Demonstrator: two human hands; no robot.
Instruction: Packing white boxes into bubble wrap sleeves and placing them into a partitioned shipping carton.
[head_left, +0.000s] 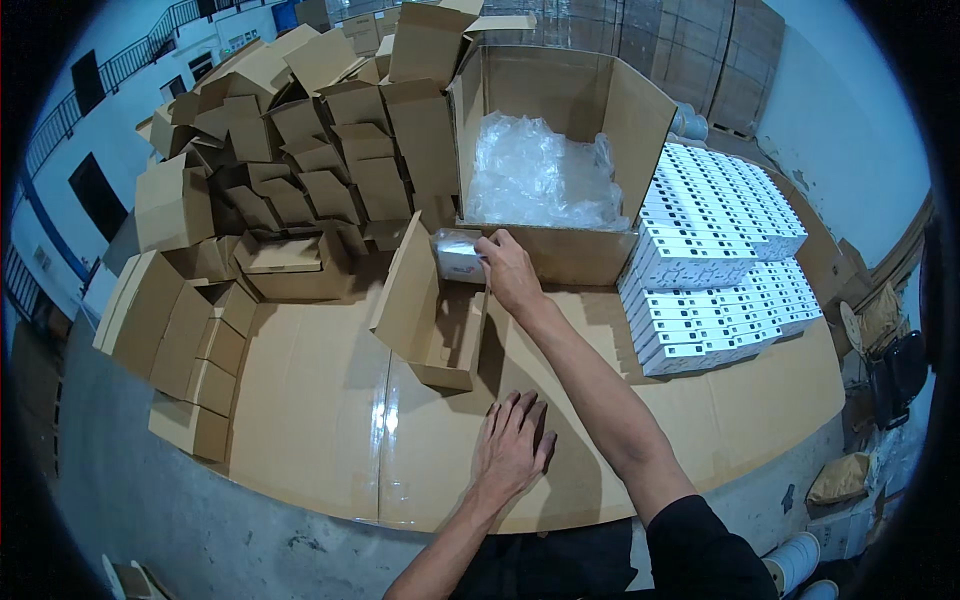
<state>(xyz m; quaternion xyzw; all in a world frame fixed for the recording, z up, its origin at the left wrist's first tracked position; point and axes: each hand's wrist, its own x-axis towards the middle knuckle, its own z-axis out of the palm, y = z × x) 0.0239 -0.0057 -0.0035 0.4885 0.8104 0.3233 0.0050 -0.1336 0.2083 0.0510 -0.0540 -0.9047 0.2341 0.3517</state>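
Observation:
My right hand (pixel 510 268) grips a small white box (pixel 461 262) in clear bubble wrap at its right end. That box is at the far end of an open brown carton (pixel 459 372), whose tall flap stands up on the left. Whether the white box rests on the carton's bottom cannot be seen. Nearer to me, my left hand (pixel 512 440) lies on the cardboard-covered table (pixel 310 400), fingers spread and nothing in them.
A large open carton (pixel 575 255) full of clear bubble bags (pixel 545 175) stands behind. White boxes (pixel 700 270) are stacked in rows at the right. Many open brown cartons (pixel 360 160) pile up at the back left, with closed ones (pixel 205 385) along the left edge.

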